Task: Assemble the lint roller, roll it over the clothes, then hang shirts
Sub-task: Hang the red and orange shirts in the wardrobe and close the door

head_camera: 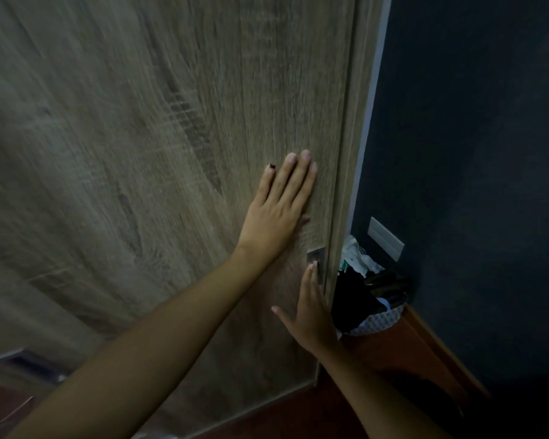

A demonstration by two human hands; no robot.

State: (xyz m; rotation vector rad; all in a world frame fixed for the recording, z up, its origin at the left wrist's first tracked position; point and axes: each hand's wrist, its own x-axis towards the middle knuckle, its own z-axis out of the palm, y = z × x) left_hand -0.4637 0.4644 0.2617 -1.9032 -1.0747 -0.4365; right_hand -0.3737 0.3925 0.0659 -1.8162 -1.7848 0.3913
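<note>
Grey-brown wood-grain panelling fills most of your head view: a tall wardrobe door (146,147) with streaky oak-like laminate, blurred toward the left edge. At three o'clock of it runs the door's edge strip, and past that stands a dark blue-grey wall (476,153) carrying a pale rectangular switch plate (385,238).

Your left hand (278,213) lies flat and open on the door, palm against the laminate, fingers together and aimed toward one o'clock, holding nothing. A small dark mark sits at the tip of its outermost finger. Its bare forearm runs down to seven o'clock, out of the frame.

Your right hand (311,307) is at five o'clock of the left one, also open and empty, thumb spread toward nine o'clock. Its fingertips touch a small square brushed-metal pull plate (316,256) set into the door beside the edge.

At three o'clock of the right hand, low against the wall, a round patterned laundry basket (379,321) holds a heap of dark and white clothes (355,280), well apart from both hands. It stands on reddish-brown wooden flooring (393,359). At eight o'clock of the frame a dark recessed metal handle (29,364) shows on a lower panel.

No lint roller appears in this view, and the only clothes you can see are those in the basket.
</note>
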